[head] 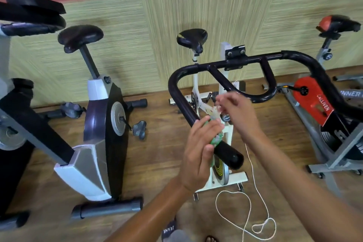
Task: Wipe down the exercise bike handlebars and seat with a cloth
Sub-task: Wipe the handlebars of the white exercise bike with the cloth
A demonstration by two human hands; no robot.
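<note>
The black handlebars (253, 59) of the white exercise bike (224, 180) loop across the middle of the view, and the bike's black seat (191, 38) stands behind them. My left hand (198, 149) wraps a green cloth (217, 139) around the left handle (227, 154) near its end. Blurred by motion, my right hand (238, 112) hovers just above, its fingers touching a pale part of the cloth (215, 112). Most of the cloth is hidden under my left hand.
A grey and dark exercise bike (98, 133) stands to the left, a red and black one (322, 102) to the right. A white cord (253, 188) lies looped on the wooden floor below the white bike. A woven wall panel (137, 35) runs behind.
</note>
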